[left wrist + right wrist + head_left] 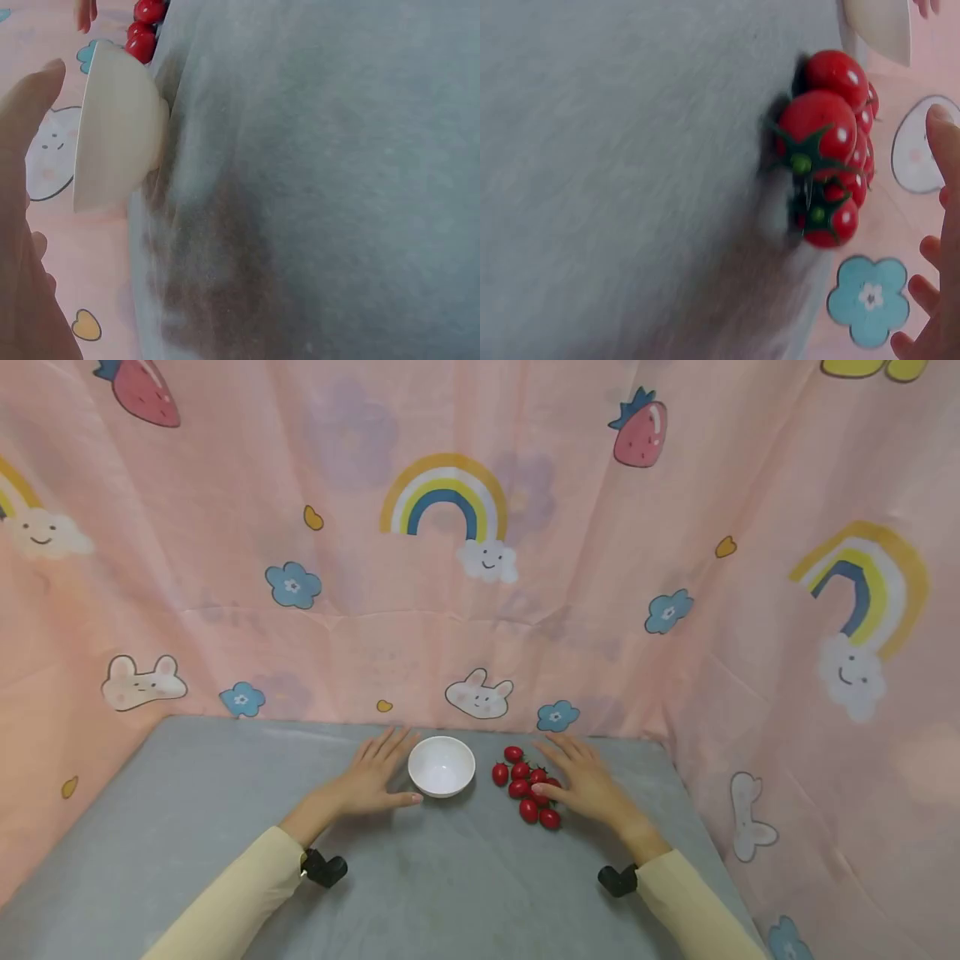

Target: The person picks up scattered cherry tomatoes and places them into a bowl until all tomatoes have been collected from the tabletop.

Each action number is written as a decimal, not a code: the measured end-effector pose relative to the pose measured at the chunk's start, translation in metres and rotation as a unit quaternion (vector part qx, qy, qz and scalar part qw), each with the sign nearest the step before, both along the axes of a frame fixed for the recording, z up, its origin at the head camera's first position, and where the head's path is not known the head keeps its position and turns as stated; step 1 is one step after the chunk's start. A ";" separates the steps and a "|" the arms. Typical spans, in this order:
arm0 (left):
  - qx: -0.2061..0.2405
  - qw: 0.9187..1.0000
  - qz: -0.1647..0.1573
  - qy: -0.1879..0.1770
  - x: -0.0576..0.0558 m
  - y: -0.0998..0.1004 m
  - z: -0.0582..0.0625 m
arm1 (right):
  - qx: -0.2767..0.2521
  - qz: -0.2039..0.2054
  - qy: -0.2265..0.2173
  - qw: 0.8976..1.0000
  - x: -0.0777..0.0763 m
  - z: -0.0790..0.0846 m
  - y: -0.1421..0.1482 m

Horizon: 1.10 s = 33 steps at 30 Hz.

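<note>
A small white bowl point(442, 767) stands upright on the grey table, and its inside looks bare in the head view. Just left of it is my left hand point(372, 782), fingers spread and thumb near the bowl's rim; it holds nothing. To the bowl's right lies a loose cluster of several red cherry tomatoes point(519, 788), some with green stems. My right hand point(588, 783) hovers at the cluster's right side with fingers extended, its thumb over a few tomatoes. The right wrist view shows the tomatoes point(817, 127) apart from that hand's fingers.
Grey cloth covers the table point(450, 893). Behind and at both sides hangs a pink curtain point(345, 652) printed with rainbows, strawberries and flowers, meeting the table's back edge close behind the bowl. Black wrist cameras point(324, 868) sit on both wrists.
</note>
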<state>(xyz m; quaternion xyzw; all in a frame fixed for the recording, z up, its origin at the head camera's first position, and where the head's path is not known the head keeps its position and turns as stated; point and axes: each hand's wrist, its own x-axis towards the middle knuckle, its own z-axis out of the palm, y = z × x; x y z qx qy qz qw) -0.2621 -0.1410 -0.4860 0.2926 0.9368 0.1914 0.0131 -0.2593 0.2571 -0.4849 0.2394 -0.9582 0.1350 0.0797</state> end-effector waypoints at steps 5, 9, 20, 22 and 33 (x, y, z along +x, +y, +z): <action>0.011 1.000 0.002 -0.006 -0.008 0.005 0.000 | -0.001 0.011 -0.001 1.000 -0.010 -0.003 -0.011; 0.015 1.000 -0.003 -0.011 -0.012 0.009 0.000 | -0.003 0.010 -0.005 1.000 -0.016 -0.007 -0.015; 0.018 1.000 -0.001 -0.018 -0.018 0.015 -0.007 | -0.019 0.020 -0.024 0.999 -0.028 -0.010 -0.025; 0.016 1.000 -0.003 -0.024 -0.019 0.015 -0.008 | -0.022 0.019 -0.036 0.999 -0.029 -0.010 -0.028; 0.019 0.999 -0.005 -0.040 -0.020 0.016 -0.006 | -0.019 0.039 -0.049 0.998 -0.036 -0.008 -0.046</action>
